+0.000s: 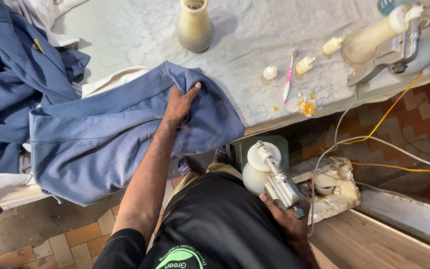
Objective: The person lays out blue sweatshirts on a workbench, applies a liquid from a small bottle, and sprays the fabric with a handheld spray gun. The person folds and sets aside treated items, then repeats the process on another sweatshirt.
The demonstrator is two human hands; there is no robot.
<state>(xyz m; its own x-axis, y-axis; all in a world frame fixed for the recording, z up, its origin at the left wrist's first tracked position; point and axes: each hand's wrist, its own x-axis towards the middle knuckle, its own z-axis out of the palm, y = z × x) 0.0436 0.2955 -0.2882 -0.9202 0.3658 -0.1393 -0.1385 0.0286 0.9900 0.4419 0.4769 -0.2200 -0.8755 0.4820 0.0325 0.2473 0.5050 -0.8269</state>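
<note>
My left hand [180,102] grips a fold of a blue garment [100,134] that hangs over the front edge of a pale marble table [140,30]. Down by my right hip, my right hand [287,219] holds a metal spray gun [277,179] with a round white bottle [256,169] fixed to it, nozzle pointing up and away from the cloth. More blue clothing [11,65] is heaped at the table's left, with white fabric [113,79] beneath it.
On the table stand a cream vase-like bottle [194,25], three small white dropper bottles [304,65], a pink toothbrush [289,74], a yellow-stained scrap [306,106] and a second spray gun [394,42] at the right. White and orange hoses [389,144] trail over the tiled floor.
</note>
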